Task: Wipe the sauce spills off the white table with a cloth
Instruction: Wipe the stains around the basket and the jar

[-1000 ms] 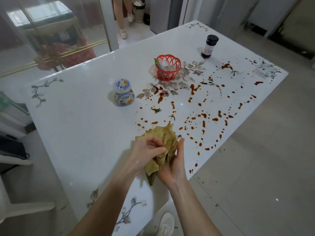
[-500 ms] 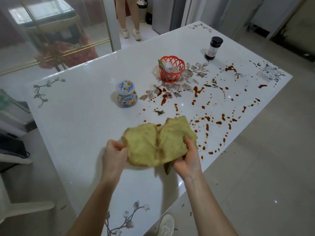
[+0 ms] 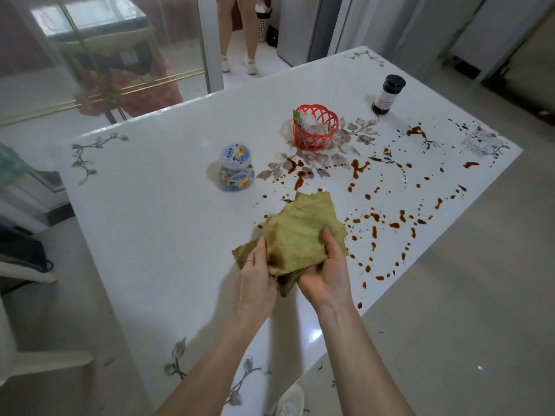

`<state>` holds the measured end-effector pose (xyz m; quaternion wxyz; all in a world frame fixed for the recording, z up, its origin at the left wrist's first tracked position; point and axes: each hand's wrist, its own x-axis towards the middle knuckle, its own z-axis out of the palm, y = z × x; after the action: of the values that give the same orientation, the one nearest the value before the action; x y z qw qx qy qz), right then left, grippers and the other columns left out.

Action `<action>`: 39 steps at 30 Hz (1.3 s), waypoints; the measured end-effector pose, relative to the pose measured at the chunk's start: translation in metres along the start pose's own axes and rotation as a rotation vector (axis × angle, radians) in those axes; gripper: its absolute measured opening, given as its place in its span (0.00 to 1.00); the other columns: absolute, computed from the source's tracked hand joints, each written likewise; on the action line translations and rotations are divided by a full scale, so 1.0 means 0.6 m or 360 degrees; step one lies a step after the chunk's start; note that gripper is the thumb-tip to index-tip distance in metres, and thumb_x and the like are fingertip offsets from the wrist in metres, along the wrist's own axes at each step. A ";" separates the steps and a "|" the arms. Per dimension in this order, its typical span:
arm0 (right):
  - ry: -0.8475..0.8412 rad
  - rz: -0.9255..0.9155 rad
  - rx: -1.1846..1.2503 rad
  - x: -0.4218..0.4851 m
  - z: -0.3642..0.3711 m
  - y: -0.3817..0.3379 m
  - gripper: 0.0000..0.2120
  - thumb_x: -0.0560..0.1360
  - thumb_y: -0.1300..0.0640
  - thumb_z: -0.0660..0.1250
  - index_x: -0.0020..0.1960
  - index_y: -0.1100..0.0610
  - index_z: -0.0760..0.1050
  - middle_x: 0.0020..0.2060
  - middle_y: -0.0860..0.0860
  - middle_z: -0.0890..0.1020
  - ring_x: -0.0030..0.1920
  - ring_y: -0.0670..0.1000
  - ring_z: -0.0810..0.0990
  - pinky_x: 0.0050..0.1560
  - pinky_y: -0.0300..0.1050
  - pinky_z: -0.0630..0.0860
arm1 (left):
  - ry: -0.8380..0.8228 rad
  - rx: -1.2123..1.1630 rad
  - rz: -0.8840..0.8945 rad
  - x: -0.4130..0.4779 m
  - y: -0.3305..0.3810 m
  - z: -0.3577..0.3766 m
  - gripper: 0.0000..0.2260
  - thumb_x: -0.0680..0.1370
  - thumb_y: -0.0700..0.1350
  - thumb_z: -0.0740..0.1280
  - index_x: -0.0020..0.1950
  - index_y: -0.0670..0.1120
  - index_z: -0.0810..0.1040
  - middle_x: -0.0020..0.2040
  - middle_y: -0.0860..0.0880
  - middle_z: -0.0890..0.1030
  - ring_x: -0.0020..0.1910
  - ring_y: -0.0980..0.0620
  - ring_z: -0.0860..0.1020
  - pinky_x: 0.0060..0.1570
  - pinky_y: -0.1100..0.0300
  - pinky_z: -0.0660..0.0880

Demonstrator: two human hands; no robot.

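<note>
A yellow-green cloth (image 3: pixel 297 232) is held above the white table (image 3: pixel 156 211) near its front edge. My left hand (image 3: pixel 255 280) grips the cloth's left side, and my right hand (image 3: pixel 329 271) grips its right side with the thumb on top. The cloth is folded over itself between both hands. Red-brown sauce spills (image 3: pixel 375 219) are scattered across the table's right half, from beside the cloth out to the far right corner. Some drops lie partly hidden under the cloth.
A small labelled jar (image 3: pixel 237 168) stands left of the spills. A red plastic basket (image 3: pixel 315 127) sits behind them, and a dark-capped bottle (image 3: pixel 387 94) stands farther back. A person's legs (image 3: pixel 237 34) are beyond the table. The table's right edge drops to tiled floor.
The cloth went from bunched between both hands to spread wide, and now it is folded over with my hands closer together. The view has shifted slightly.
</note>
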<state>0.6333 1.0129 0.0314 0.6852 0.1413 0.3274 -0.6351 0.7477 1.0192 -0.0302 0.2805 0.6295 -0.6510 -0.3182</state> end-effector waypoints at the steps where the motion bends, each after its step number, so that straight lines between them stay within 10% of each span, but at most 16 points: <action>1: -0.0024 -0.0007 0.0035 -0.001 0.000 -0.001 0.20 0.77 0.52 0.66 0.63 0.64 0.76 0.55 0.63 0.83 0.62 0.62 0.78 0.64 0.61 0.72 | 0.0053 -0.0048 -0.0028 0.004 0.003 -0.006 0.29 0.75 0.34 0.60 0.76 0.48 0.60 0.65 0.42 0.74 0.61 0.42 0.74 0.58 0.53 0.70; 8: -0.0011 -0.0164 0.0344 -0.005 -0.044 0.000 0.41 0.55 0.43 0.83 0.65 0.57 0.78 0.59 0.59 0.83 0.57 0.63 0.83 0.55 0.63 0.76 | 0.0162 -0.1435 -0.0874 0.053 0.060 -0.068 0.17 0.75 0.42 0.56 0.58 0.49 0.80 0.54 0.49 0.82 0.55 0.48 0.78 0.59 0.49 0.74; 16: 0.0132 -0.0099 0.0391 0.008 -0.087 0.017 0.31 0.78 0.36 0.60 0.67 0.59 0.75 0.60 0.63 0.81 0.63 0.65 0.77 0.63 0.63 0.72 | -0.0010 -0.2450 -0.0934 0.062 0.145 -0.133 0.15 0.81 0.43 0.55 0.64 0.41 0.75 0.59 0.40 0.80 0.58 0.41 0.78 0.60 0.44 0.73; 22: 0.0036 0.0073 0.0320 0.022 -0.052 0.040 0.34 0.76 0.32 0.59 0.68 0.57 0.75 0.57 0.62 0.83 0.60 0.62 0.78 0.46 0.58 0.83 | -0.0090 -0.2466 -0.1074 0.046 0.146 -0.102 0.14 0.80 0.42 0.57 0.63 0.42 0.76 0.59 0.40 0.80 0.57 0.42 0.79 0.58 0.44 0.75; 25: 0.0062 0.0089 0.0167 0.028 -0.035 0.021 0.34 0.72 0.36 0.66 0.67 0.60 0.76 0.60 0.63 0.81 0.63 0.64 0.77 0.58 0.62 0.76 | 0.0002 -0.1764 -0.0995 0.015 0.100 -0.097 0.15 0.77 0.33 0.57 0.59 0.45 0.76 0.56 0.40 0.80 0.53 0.46 0.81 0.48 0.52 0.79; 31: -0.0060 -0.0182 -0.0779 0.014 0.000 -0.017 0.11 0.80 0.56 0.65 0.61 0.56 0.78 0.52 0.54 0.86 0.53 0.55 0.84 0.57 0.55 0.79 | 0.0313 -0.1474 -0.1042 -0.015 0.004 -0.138 0.14 0.77 0.30 0.60 0.62 0.40 0.72 0.60 0.39 0.74 0.57 0.43 0.78 0.53 0.49 0.76; 35: -0.0523 -0.1106 -0.2465 -0.008 -0.024 0.050 0.18 0.78 0.55 0.60 0.66 0.46 0.75 0.57 0.43 0.81 0.54 0.41 0.78 0.52 0.30 0.72 | 0.0446 -0.1429 -0.1058 -0.022 -0.027 -0.154 0.13 0.78 0.30 0.60 0.61 0.38 0.71 0.59 0.38 0.73 0.55 0.41 0.78 0.52 0.50 0.77; 39: -0.0937 -0.1045 -0.3653 0.006 -0.150 0.148 0.26 0.75 0.43 0.61 0.73 0.48 0.68 0.76 0.49 0.67 0.78 0.52 0.57 0.76 0.64 0.54 | 0.0528 -0.1324 -0.1117 -0.028 -0.056 -0.156 0.11 0.78 0.31 0.59 0.59 0.40 0.71 0.58 0.39 0.74 0.54 0.43 0.78 0.49 0.51 0.77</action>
<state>0.6943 1.0786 -0.0573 0.2676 -0.7811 0.5492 -0.1289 0.8418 1.0300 0.0045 0.4809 0.6861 -0.1699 -0.5188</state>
